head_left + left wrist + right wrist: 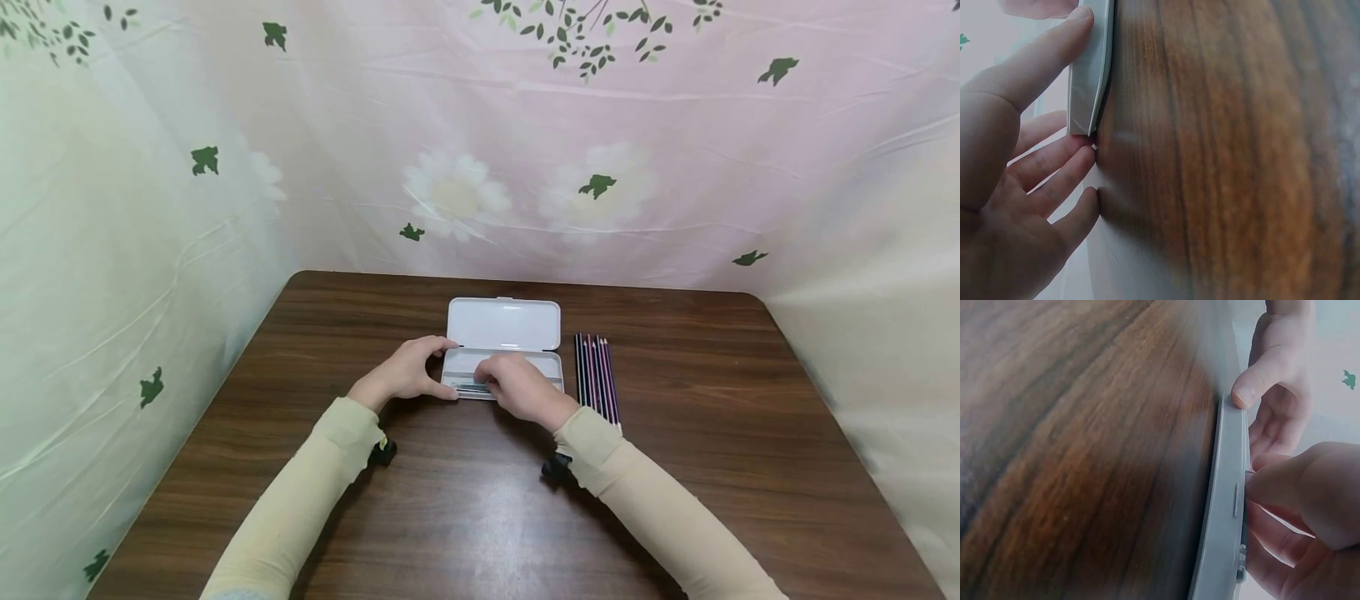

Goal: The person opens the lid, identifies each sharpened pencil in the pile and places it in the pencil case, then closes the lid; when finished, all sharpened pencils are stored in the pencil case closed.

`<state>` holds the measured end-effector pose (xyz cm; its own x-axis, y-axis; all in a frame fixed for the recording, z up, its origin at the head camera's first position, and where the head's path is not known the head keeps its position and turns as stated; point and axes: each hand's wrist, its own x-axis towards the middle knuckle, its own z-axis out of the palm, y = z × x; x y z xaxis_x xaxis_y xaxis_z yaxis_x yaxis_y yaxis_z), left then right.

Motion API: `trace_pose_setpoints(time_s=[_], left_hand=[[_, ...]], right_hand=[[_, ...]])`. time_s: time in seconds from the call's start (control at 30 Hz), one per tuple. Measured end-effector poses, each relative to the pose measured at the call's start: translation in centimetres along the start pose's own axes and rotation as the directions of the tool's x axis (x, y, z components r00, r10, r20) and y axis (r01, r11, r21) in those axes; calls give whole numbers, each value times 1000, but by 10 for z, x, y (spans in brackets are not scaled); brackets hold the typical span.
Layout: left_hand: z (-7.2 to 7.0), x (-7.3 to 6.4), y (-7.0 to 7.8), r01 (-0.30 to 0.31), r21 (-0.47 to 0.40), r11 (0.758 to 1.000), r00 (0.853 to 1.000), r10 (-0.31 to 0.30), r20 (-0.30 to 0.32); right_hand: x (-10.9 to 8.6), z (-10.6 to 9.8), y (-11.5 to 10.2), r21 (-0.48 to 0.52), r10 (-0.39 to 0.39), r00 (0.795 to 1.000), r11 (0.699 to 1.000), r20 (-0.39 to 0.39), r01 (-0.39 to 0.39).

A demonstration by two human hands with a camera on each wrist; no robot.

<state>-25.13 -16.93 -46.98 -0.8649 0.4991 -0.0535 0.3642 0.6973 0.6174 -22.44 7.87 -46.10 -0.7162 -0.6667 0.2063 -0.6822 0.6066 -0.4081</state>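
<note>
A white pencil case (504,325) lies with its lid folded back on the table. My left hand (408,367) holds its left end, the thumb on the near corner and the fingers at the far side. In the left wrist view, that thumb presses the case's near wall (1090,69). My right hand (517,387) reaches into the tray with curled fingers. At its fingertips is a slim dark and silvery item (472,387), partly hidden; its kind is unclear. The right wrist view shows the thumb and fingers closed at the case's rim (1225,462).
A row of several dark and pinkish pencils (595,371) lies just right of the case, partly behind the right wrist. The brown wooden table (337,517) meets a patterned cloth (525,225) at the back and sides.
</note>
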Motion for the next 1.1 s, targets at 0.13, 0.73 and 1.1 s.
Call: trace_pose_setpoints(time_s=[0.13, 0.73, 1.1], left_hand=[[0, 0, 0, 2, 5, 1000, 1000, -2, 0], [-1, 1, 1, 20, 18, 1000, 1000, -20, 16], [0, 1, 1, 26, 16, 1000, 999, -26, 29]], right_hand=[[0, 1, 1, 2, 0, 1000, 1000, -1, 0], [-29, -19, 9, 28, -25, 1000, 999, -17, 26], [-60, -36, 34, 84, 29, 997, 996, -66, -23]])
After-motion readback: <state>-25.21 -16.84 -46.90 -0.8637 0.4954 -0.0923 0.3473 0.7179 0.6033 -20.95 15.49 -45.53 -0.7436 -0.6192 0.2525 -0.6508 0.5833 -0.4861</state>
